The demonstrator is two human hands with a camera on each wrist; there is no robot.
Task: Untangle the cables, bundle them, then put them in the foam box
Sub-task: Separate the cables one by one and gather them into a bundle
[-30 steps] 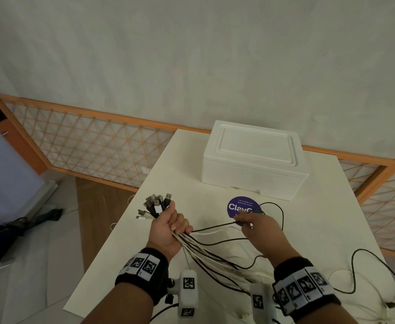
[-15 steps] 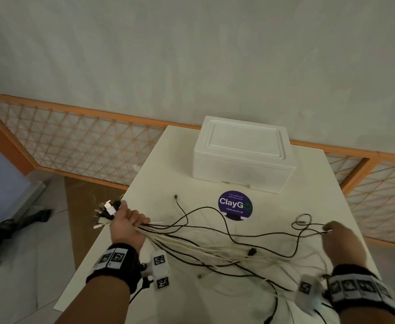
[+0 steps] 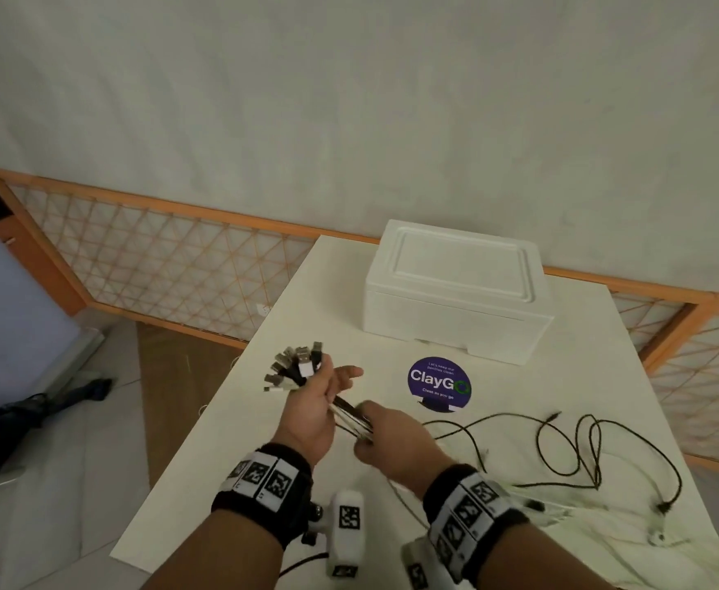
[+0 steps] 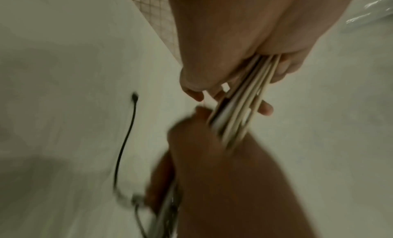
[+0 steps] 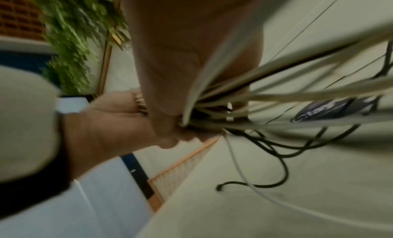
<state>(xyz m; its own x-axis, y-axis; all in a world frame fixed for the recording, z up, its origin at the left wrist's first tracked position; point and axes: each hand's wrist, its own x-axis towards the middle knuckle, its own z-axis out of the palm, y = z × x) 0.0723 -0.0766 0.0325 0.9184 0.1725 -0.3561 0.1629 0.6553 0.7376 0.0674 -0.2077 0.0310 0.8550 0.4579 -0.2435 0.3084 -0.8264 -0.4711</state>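
- Left hand [image 3: 313, 413] holds the cables [image 3: 351, 415] as a bunch; USB plugs [image 3: 294, 366] fan out above the fist, some fingers partly extended.
- Right hand [image 3: 392, 445] just beside the left, fingers curled round the same bunch below it.
- Loose ends of black and white cables trail over the white table [image 3: 562, 376] to the right, still looped.
- Foam box [image 3: 455, 291] white, lid on, at the far side of the table, well apart from both hands.
- Round purple sticker [image 3: 439, 385] between box and hands reads "ClayGo", "Clean as you go"; small top line too blurred to read surely.
- Wristbands [image 3: 264, 479] carry black-and-white square marker tags.
- Orange lattice fence [image 3: 158, 257] behind the table.
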